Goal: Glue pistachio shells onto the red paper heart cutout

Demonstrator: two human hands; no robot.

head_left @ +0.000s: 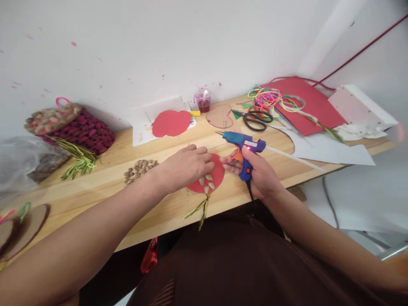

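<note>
My right hand (263,172) is wrapped round a blue glue gun (245,146) with an orange trigger; its metal nozzle points left and a white glue stick sticks out behind. My left hand (191,165) is over a red paper disc (217,172), fingers curled downward and pressed together. The fingertips are hidden, so what they hold cannot be made out. Several tan, pistachio-like shells (210,185) lie on the disc beside my fingers. A yellow-green and dark cord tassel (204,208) hangs from its near edge. To the left of my wrist is a pile of similar shells (140,169).
Black-handled scissors (255,121), a cardboard cutout (219,117), a red paper shape (171,123) and a cup of red liquid (203,102) stand or lie behind. Coloured cords (270,97) heap at the right. A woven purple basket (86,129) sits left, by a plastic bag (19,165).
</note>
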